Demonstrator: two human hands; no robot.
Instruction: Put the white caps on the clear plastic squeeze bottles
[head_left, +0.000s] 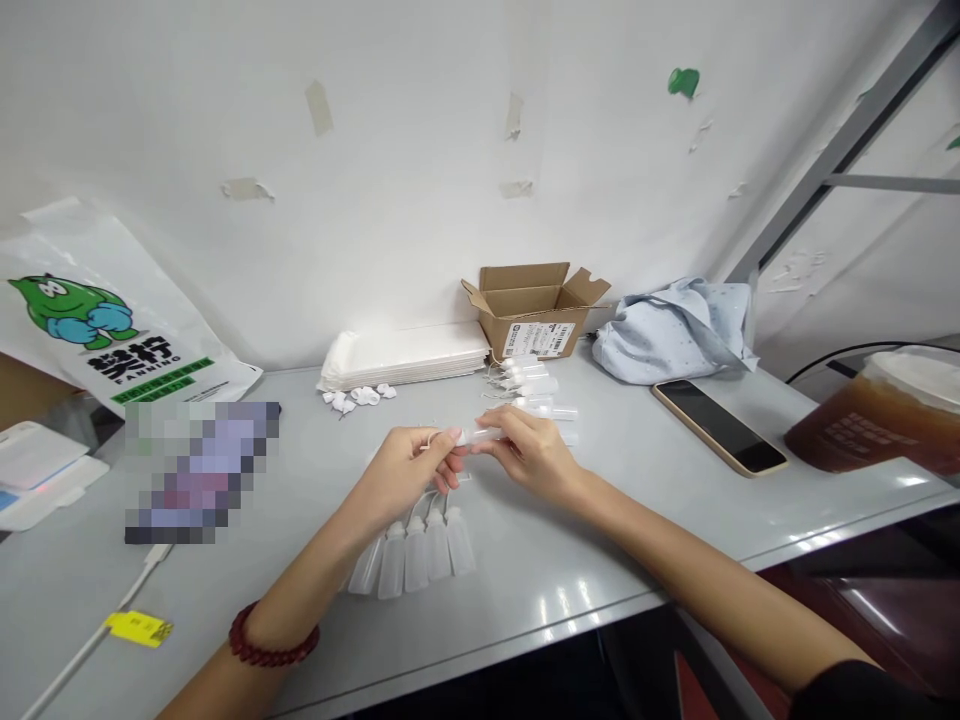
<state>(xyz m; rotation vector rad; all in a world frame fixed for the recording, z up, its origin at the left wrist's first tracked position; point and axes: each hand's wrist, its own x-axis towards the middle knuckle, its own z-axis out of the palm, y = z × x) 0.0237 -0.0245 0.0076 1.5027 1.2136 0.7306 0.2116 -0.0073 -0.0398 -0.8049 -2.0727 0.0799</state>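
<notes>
Over the middle of the grey table (600, 560), both my hands pinch one small translucent squeeze bottle (480, 435) lying sideways between them. My left hand (409, 470) is closed on its thin tip end. My right hand (529, 450) is closed on its body. Below the hands, several finished bottles (416, 555) lie side by side in a row, tips pointing away from me. More bottles (529, 385) lie in a loose pile just beyond my right hand.
An open cardboard box (534, 305) stands at the wall, a stack of white bags (409, 358) and small white caps (360, 397) to its left. A phone (718, 427), blue cloth (675, 330) and drink cup (885, 410) sit right. A printed bag (112, 320) and white cable (97, 635) lie left.
</notes>
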